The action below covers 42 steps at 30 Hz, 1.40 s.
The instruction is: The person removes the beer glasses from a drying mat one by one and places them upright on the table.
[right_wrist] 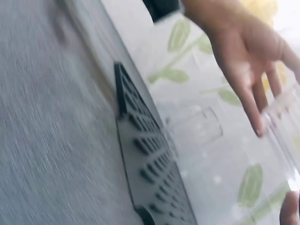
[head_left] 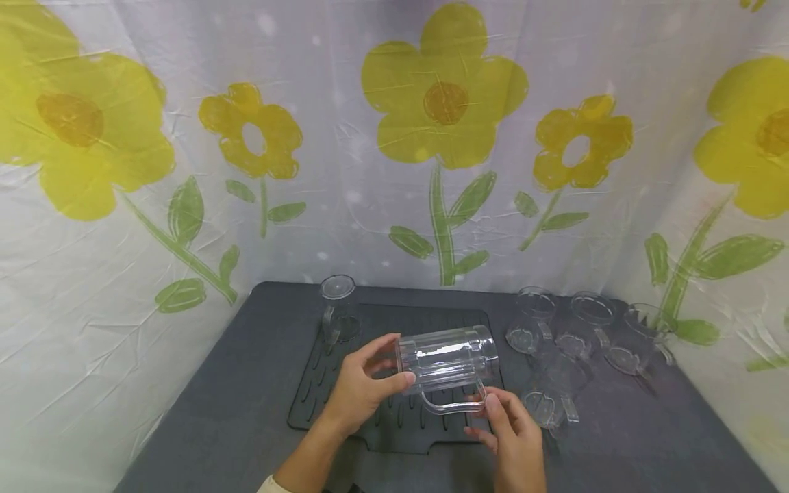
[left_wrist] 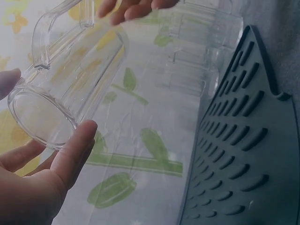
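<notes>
A clear glass mug [head_left: 446,356] lies sideways in the air above a dark ridged drying mat [head_left: 401,418]. My left hand [head_left: 364,383] grips its left end between thumb and fingers; the left wrist view shows this round end [left_wrist: 42,117] up close. At the right end of the handle [head_left: 453,409], my right hand [head_left: 508,428] pinches it with thumb and index finger, other fingers loosely bent. The right wrist view catches only part of the mug [right_wrist: 283,126] and my left hand [right_wrist: 243,61].
Another clear mug [head_left: 340,308] stands at the mat's back left corner. Several more clear mugs [head_left: 592,311] stand close together on the dark table [head_left: 672,424] to the right of the mat. A flower-printed curtain [head_left: 345,205] hangs behind the table and along both sides.
</notes>
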{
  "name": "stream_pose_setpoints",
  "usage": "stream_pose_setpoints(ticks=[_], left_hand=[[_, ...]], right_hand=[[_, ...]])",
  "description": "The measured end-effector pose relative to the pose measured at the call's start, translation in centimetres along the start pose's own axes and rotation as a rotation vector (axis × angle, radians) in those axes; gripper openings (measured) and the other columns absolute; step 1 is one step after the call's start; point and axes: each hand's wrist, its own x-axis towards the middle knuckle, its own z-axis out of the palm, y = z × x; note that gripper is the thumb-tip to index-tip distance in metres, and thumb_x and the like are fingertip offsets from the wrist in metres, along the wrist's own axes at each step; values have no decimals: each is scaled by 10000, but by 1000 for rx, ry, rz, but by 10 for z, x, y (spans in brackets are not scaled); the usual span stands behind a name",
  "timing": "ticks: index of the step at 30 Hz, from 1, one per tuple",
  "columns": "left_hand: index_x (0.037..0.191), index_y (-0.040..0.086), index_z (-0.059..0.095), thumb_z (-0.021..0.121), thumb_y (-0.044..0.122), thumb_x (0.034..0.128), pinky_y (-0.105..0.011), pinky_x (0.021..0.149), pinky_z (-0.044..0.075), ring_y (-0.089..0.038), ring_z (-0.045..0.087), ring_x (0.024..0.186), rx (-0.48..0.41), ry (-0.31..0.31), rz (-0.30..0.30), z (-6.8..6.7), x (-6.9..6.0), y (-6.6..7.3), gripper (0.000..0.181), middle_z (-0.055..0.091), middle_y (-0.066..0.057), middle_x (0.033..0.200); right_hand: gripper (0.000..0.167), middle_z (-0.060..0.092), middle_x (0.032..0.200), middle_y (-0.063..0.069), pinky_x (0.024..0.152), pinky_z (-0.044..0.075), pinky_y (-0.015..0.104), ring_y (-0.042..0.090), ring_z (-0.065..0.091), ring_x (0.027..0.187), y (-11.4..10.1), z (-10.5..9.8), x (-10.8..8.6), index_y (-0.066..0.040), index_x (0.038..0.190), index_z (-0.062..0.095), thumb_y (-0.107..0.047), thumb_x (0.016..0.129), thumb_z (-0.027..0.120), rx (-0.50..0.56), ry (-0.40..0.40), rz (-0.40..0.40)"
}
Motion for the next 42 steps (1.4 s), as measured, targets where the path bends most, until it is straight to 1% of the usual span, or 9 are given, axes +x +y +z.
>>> stream_pose_setpoints(ticks=[2,5,10,14,21,25,30,37,42], left_hand=[[1378,30,503,766,67,810,-384,756,564,-386,523,1119,-5,6,0,1,0,-1,627,501,-198,1297],[1383,14,487,761,69,818,-380,761,562,-378,526,1106,-14,4,0,2,0,-2,631,500,-205,1287],[1392,-13,460,770,53,810,-350,779,550,-349,553,1093,-29,-43,-36,0,-1,-4,662,515,-199,1258],[1394,-61,428,777,58,809,-354,806,545,-359,590,1052,-33,-125,-66,-3,-1,-6,692,556,-202,1227],[1399,-67,426,772,177,838,-400,875,511,-307,600,1046,127,-196,-31,-5,0,-15,703,569,-163,1249],[1409,-96,395,778,207,833,-382,867,515,-308,585,1074,203,-201,-17,-3,2,-20,755,567,-147,1274],[1401,-110,399,783,199,823,-391,912,489,-294,573,1097,264,-201,0,2,3,-23,759,581,-127,1269],[1343,-32,505,767,108,813,-381,930,471,-241,570,1108,261,-202,34,6,6,-26,608,603,-82,1218],[1344,-21,508,766,89,802,-432,944,457,-257,554,1132,257,-195,51,6,7,-29,611,601,-98,1227]], right_hand=[[392,562,1111,201,755,561,447,245,583,944,1,1,-2,148,1152,515,-222,1053,434,107,-99,69],[433,551,1113,193,788,546,488,254,583,957,1,3,-3,172,1148,500,-238,1065,390,214,-177,85],[386,600,1093,173,793,542,496,242,595,980,-3,1,0,155,1127,542,-186,1068,371,330,-238,18],[354,586,1133,158,820,532,495,249,576,1048,-7,-4,5,80,1136,585,-131,1074,307,392,-332,-51],[399,609,1167,139,851,522,476,254,567,1080,-16,-7,12,10,1189,610,-112,1076,247,428,-449,-86],[420,605,1178,133,888,492,494,255,554,1086,-22,-3,13,3,1199,605,-136,1078,227,466,-513,-32],[382,608,1154,139,907,470,532,264,549,1080,-32,9,9,-9,1160,622,-165,1076,284,410,-475,28],[298,588,1083,188,879,491,529,293,571,1032,-42,31,4,36,1078,631,-164,1056,411,231,-367,44],[283,622,995,173,861,504,503,281,617,974,-42,38,3,101,1037,624,-157,1018,511,185,-305,65]])
